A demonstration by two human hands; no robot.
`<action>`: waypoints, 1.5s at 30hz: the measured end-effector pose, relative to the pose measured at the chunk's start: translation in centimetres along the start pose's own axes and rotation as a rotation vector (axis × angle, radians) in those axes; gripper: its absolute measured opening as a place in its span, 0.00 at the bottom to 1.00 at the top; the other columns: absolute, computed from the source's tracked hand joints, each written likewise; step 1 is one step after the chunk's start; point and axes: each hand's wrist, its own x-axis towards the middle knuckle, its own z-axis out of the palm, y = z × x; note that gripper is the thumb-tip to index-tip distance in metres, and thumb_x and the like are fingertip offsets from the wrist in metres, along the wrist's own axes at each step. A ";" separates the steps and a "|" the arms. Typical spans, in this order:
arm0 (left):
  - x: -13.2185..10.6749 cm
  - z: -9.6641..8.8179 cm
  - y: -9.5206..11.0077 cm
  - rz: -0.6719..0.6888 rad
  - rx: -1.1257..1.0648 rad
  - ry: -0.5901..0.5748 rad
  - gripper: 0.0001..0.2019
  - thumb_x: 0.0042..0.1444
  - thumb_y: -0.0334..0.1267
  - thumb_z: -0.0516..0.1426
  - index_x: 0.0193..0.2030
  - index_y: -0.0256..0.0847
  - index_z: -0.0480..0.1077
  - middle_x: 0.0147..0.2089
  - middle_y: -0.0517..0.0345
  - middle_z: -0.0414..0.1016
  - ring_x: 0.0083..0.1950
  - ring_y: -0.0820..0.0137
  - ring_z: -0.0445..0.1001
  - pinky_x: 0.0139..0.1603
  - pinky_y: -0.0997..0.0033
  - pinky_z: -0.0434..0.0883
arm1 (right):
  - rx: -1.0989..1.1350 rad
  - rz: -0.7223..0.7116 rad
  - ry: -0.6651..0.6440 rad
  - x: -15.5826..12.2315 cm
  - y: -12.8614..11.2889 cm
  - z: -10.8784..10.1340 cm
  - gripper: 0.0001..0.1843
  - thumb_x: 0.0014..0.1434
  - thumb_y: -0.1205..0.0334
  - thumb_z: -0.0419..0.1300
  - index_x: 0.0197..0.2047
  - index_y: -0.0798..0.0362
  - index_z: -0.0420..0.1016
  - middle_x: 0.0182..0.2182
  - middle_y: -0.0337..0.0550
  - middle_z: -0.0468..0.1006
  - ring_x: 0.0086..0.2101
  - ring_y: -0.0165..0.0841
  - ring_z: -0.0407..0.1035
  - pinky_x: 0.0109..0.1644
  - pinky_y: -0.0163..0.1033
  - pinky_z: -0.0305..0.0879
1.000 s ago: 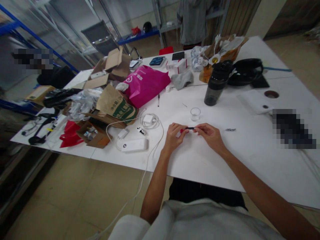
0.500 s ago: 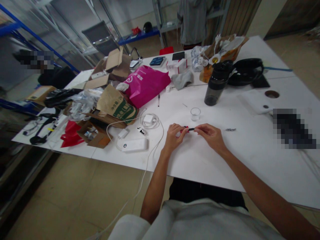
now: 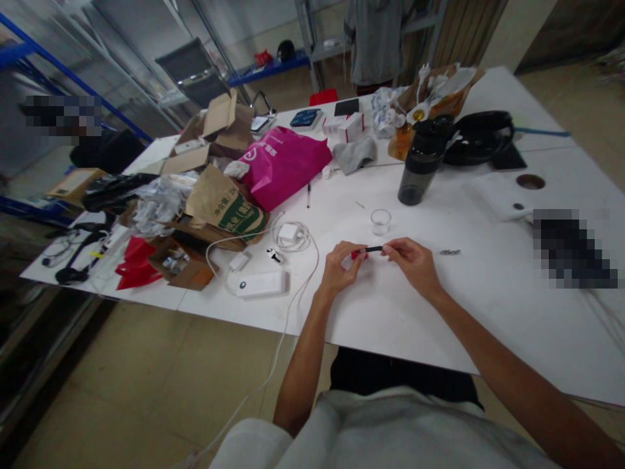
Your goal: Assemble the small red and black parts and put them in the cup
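My left hand [image 3: 343, 267] is closed in a pinch on a small red piece [image 3: 360, 254], partly covered by the fingers. A short black rod [image 3: 375, 249] bridges the gap between my two hands. At its other end, the fingertips of my right hand [image 3: 409, 260] are pinched together on the rod. Too small to identify, the red and black thing is held just above the white table. Behind my hands stands a small clear cup [image 3: 380, 222]. Several small dark metal-looking bits [image 3: 450, 252] lie to the right of my right hand.
On the left are a white power bank [image 3: 262, 284], coiled white cable [image 3: 303, 242], a brown paper bag [image 3: 222, 205] and a pink bag [image 3: 286, 163]. A dark bottle [image 3: 420, 166] stands behind the cup. A person [image 3: 107, 150] is at far left.
Both hands stay nearly in place. Slightly more of the black rod shows between my fingers now, and it lies a little more level. The view has shifted slightly.
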 end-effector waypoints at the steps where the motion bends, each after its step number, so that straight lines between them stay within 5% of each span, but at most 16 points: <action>1: 0.0 0.0 0.0 -0.009 -0.002 0.000 0.10 0.80 0.44 0.64 0.56 0.45 0.86 0.46 0.49 0.90 0.48 0.59 0.85 0.58 0.53 0.79 | 0.004 -0.001 -0.001 0.0 0.0 0.0 0.27 0.62 0.32 0.81 0.44 0.47 0.88 0.39 0.48 0.91 0.42 0.43 0.87 0.46 0.48 0.87; 13: 0.2 -0.1 0.2 -0.105 -0.048 0.056 0.13 0.80 0.50 0.64 0.52 0.46 0.87 0.47 0.48 0.90 0.48 0.60 0.86 0.57 0.56 0.79 | 0.006 -0.029 0.013 0.1 0.9 0.1 0.23 0.59 0.38 0.84 0.44 0.47 0.90 0.43 0.46 0.91 0.42 0.41 0.86 0.48 0.48 0.87; 22: 0.6 -0.3 0.0 -0.266 -0.107 0.285 0.16 0.77 0.54 0.67 0.50 0.43 0.87 0.44 0.50 0.89 0.46 0.61 0.85 0.55 0.61 0.77 | 0.004 -0.091 0.055 0.1 0.1 0.0 0.20 0.61 0.41 0.83 0.44 0.46 0.91 0.44 0.46 0.91 0.43 0.40 0.85 0.50 0.48 0.86; 33: 1.7 -1.1 -0.7 -0.530 -0.723 0.541 0.25 0.66 0.62 0.75 0.45 0.43 0.75 0.50 0.47 0.93 0.52 0.58 0.93 0.47 0.67 0.82 | 0.000 -0.101 0.065 0.1 -0.2 -0.1 0.20 0.63 0.40 0.82 0.45 0.46 0.90 0.44 0.46 0.90 0.43 0.40 0.84 0.49 0.47 0.85; 38: 1.7 -2.3 -0.5 -0.620 -1.014 0.507 0.19 0.71 0.55 0.72 0.45 0.43 0.74 0.63 0.42 0.91 0.63 0.55 0.91 0.56 0.67 0.86 | -0.004 -0.097 0.069 0.1 -0.3 -0.2 0.21 0.63 0.39 0.82 0.45 0.46 0.90 0.43 0.46 0.90 0.41 0.39 0.83 0.46 0.46 0.85; 45: 1.8 -2.7 -1.0 -0.676 -0.979 0.473 0.14 0.78 0.49 0.66 0.53 0.39 0.80 0.68 0.38 0.87 0.82 0.51 0.78 0.79 0.53 0.80 | -0.011 -0.083 0.063 0.1 -0.5 -0.1 0.22 0.62 0.38 0.82 0.45 0.47 0.89 0.43 0.46 0.90 0.42 0.40 0.84 0.46 0.47 0.87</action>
